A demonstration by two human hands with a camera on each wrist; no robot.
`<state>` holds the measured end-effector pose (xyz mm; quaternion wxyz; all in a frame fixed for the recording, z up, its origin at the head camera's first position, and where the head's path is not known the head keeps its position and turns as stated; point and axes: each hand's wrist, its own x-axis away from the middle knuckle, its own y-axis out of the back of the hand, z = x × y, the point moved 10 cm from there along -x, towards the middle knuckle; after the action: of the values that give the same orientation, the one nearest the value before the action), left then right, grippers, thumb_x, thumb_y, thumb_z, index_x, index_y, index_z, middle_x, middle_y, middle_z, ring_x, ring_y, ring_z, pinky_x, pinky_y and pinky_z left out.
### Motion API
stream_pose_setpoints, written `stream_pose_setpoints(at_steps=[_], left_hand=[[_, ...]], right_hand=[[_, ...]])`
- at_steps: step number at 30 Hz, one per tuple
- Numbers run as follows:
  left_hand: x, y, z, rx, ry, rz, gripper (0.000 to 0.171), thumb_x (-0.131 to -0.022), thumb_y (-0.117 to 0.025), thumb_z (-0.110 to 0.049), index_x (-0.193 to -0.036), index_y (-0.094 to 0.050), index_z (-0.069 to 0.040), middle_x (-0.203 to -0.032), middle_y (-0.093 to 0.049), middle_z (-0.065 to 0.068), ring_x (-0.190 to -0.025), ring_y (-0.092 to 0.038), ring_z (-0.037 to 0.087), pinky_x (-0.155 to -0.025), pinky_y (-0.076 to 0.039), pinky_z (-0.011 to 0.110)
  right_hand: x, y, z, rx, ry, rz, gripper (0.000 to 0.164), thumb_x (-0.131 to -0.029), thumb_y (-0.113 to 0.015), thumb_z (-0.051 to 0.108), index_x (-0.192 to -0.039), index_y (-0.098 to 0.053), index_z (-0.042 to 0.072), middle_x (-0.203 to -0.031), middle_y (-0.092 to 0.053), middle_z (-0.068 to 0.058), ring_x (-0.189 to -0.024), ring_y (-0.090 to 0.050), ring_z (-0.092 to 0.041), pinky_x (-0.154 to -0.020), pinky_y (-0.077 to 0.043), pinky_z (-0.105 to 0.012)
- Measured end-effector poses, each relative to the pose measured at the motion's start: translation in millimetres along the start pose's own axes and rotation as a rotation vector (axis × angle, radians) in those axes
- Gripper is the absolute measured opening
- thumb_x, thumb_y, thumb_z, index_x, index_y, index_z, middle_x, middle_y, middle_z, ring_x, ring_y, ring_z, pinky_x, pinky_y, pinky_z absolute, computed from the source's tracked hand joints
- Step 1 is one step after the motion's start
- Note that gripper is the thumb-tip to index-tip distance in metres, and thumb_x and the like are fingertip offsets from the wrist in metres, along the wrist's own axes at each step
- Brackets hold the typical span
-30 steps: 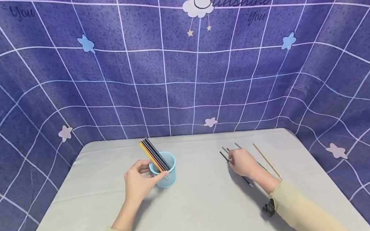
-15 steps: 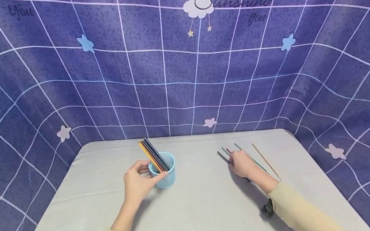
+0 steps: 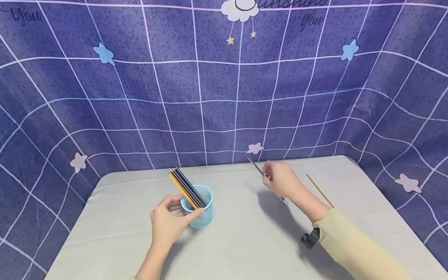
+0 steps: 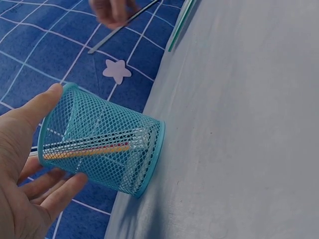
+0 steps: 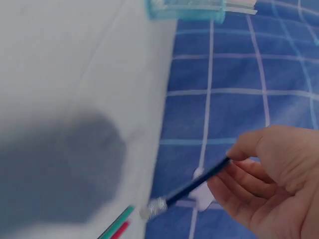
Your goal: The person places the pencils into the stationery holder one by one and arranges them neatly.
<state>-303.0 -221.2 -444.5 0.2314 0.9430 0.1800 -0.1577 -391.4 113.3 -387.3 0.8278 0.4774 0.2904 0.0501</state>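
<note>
My left hand (image 3: 167,220) grips the rim of a light-blue mesh pencil cup (image 3: 204,219), thumb on one side and fingers on the other. Several pencils (image 3: 185,187), dark ones and a yellow one, lean leftward in it. Through the mesh (image 4: 99,134) their lower ends show in the left wrist view. Above the table at right, my right hand (image 3: 285,182) pinches a dark pencil (image 3: 255,166). Its metal-capped end (image 5: 155,209) points away from the fingers in the right wrist view. A green pencil (image 5: 117,221) and a red pencil (image 5: 119,231) lie below that hand.
A tan pencil (image 3: 319,189) lies to the right of my right forearm. The pale cloth-covered table (image 3: 234,254) ends at a blue gridded curtain (image 3: 219,82) that hangs behind and on both sides.
My right hand has gripped a dark pencil, lifted it off the table, and moved it up and slightly left. The left hand and cup have stayed in place.
</note>
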Motion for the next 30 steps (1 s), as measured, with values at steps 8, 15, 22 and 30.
stream_pose_setpoints(at_steps=[8, 15, 22, 30], left_hand=[[-1.8, -5.9, 0.7, 0.017, 0.017, 0.006, 0.064, -0.06, -0.107, -0.027, -0.112, -0.076, -0.005, -0.106, -0.083, 0.011, -0.095, -0.082, 0.029, -0.078, -0.07, 0.043], [0.5, -5.7, 3.0, 0.017, 0.026, -0.004, 0.064, -0.059, -0.107, -0.027, -0.111, -0.076, -0.006, -0.105, -0.083, 0.011, -0.094, -0.082, 0.03, -0.077, -0.07, 0.042], [-0.2, -4.5, 1.4, 0.003, -0.016, -0.02, 0.065, -0.059, -0.108, -0.028, -0.11, -0.076, -0.004, -0.101, -0.083, 0.012, -0.09, -0.082, 0.03, -0.074, -0.07, 0.04], [-2.4, -2.5, 3.3, 0.009, -0.03, -0.018, 0.065, -0.059, -0.107, -0.027, -0.111, -0.076, -0.003, -0.103, -0.083, 0.013, -0.09, -0.082, 0.031, -0.074, -0.069, 0.04]], right_hand=[[-11.3, 17.5, 69.2, -0.154, 0.133, -0.103, 0.009, -0.091, -0.072, -0.002, -0.098, -0.068, 0.002, -0.085, -0.074, -0.009, -0.074, -0.074, -0.018, -0.067, -0.066, -0.024], [-24.5, 21.7, 112.2, -0.308, 0.21, -0.19, 0.01, -0.096, -0.071, 0.0, -0.105, -0.068, 0.002, -0.092, -0.075, -0.01, -0.082, -0.075, -0.019, -0.075, -0.067, -0.023], [-35.1, 6.9, 142.2, -0.456, 0.251, -0.189, 0.011, -0.098, -0.07, 0.0, -0.108, -0.064, 0.001, -0.097, -0.074, -0.012, -0.089, -0.076, -0.021, -0.081, -0.066, -0.02], [-40.2, -23.1, 166.2, -0.539, 0.247, -0.099, 0.012, -0.101, -0.069, 0.003, -0.109, -0.06, 0.003, -0.101, -0.072, -0.011, -0.095, -0.075, -0.022, -0.085, -0.066, -0.02]])
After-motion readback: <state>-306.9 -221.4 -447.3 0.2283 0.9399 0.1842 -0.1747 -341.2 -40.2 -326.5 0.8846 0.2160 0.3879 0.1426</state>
